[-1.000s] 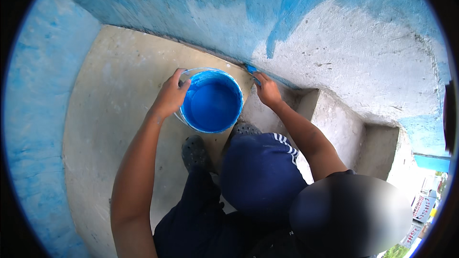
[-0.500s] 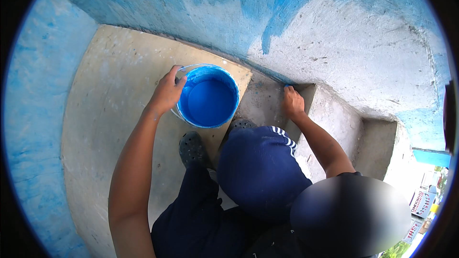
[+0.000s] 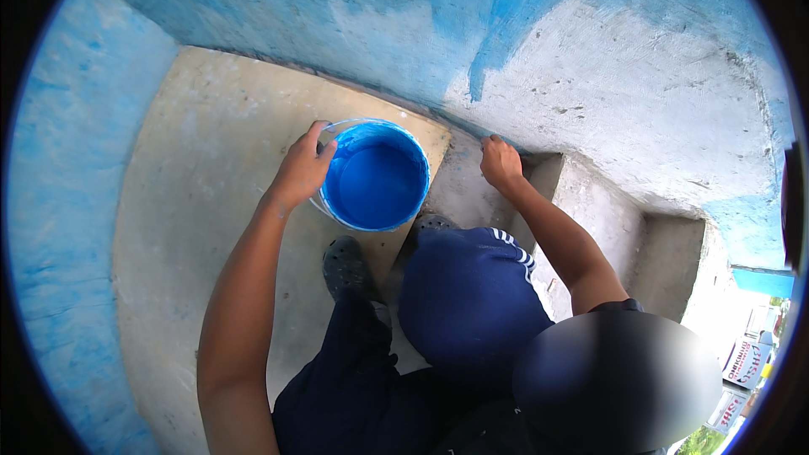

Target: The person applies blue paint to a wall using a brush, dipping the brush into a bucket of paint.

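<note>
The left hand point(image 3: 305, 170) grasps the bucket point(image 3: 420, 145) at the left side of its rim, thumb and fingers closed about the edge where the thin wire handle point(image 3: 345, 122) runs. The right hand point(image 3: 502, 162) is clenched, its fingers curled toward the foot of the far wall point(image 3: 640, 93); I cannot tell from this angle what lies inside the grip.

The bucket is right of the left hand and left of the right hand, upright over the pale landing point(image 3: 211, 202), close to the landing's right edge. Its base is hidden, so I cannot tell whether it touches the surface. Inside is bright blue paint point(image 3: 379, 179), with blue smears up the inner wall and on the rim.

Nearer than the bucket are the person's dark clogs point(image 3: 345, 263), dotted with holes, and a knee in navy cloth point(image 3: 468, 303) with white stripes at its side. Beneath the right hand is a grey step point(image 3: 463, 177), and more concrete steps point(image 3: 590, 202) run on to the right.

The far wall is blue at left and along the top, with a large whitish patch at right. The left wall point(image 3: 67, 227) is mottled light blue. At the far right rim are signboards point(image 3: 746, 362) and some greenery point(image 3: 701, 440).
</note>
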A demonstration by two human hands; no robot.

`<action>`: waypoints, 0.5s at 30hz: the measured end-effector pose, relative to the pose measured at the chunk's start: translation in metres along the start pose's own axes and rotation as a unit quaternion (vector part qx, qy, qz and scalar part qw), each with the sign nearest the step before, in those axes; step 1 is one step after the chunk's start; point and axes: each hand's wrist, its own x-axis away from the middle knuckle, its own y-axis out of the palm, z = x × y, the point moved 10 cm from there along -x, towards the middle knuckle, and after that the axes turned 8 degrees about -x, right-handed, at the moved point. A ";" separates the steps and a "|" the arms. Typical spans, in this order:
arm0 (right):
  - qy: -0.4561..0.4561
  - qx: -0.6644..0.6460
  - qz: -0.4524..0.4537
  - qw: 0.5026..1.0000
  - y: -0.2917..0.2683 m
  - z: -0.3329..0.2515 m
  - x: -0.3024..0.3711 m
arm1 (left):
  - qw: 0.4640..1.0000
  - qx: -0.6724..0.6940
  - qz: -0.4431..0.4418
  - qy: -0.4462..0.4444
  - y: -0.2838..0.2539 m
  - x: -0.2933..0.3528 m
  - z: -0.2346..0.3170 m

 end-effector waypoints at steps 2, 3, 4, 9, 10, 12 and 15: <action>-0.016 -0.054 0.020 0.998 -0.008 -0.026 -0.015 | 1.000 0.002 0.000 0.002 0.000 0.001 -0.001; -0.023 -0.079 0.030 0.996 -0.012 -0.037 -0.021 | 1.000 0.006 -0.002 0.000 0.000 0.002 0.000; -0.035 -0.095 0.035 0.994 -0.014 -0.049 -0.029 | 1.000 0.010 -0.004 -0.003 -0.001 0.002 0.002; -0.114 -0.190 0.070 0.973 -0.013 -0.085 -0.051 | 1.000 0.026 -0.001 0.011 -0.002 0.001 0.002; -0.101 -0.208 0.069 0.971 -0.013 -0.082 -0.053 | 1.000 0.021 0.009 0.015 -0.002 0.000 0.003; -0.073 -0.242 0.065 0.965 -0.010 -0.068 -0.053 | 1.000 -0.005 0.023 0.012 0.000 0.001 0.001; -0.086 -0.213 0.087 0.969 -0.014 -0.049 -0.036 | 0.998 -0.053 0.032 -0.007 0.001 0.004 -0.002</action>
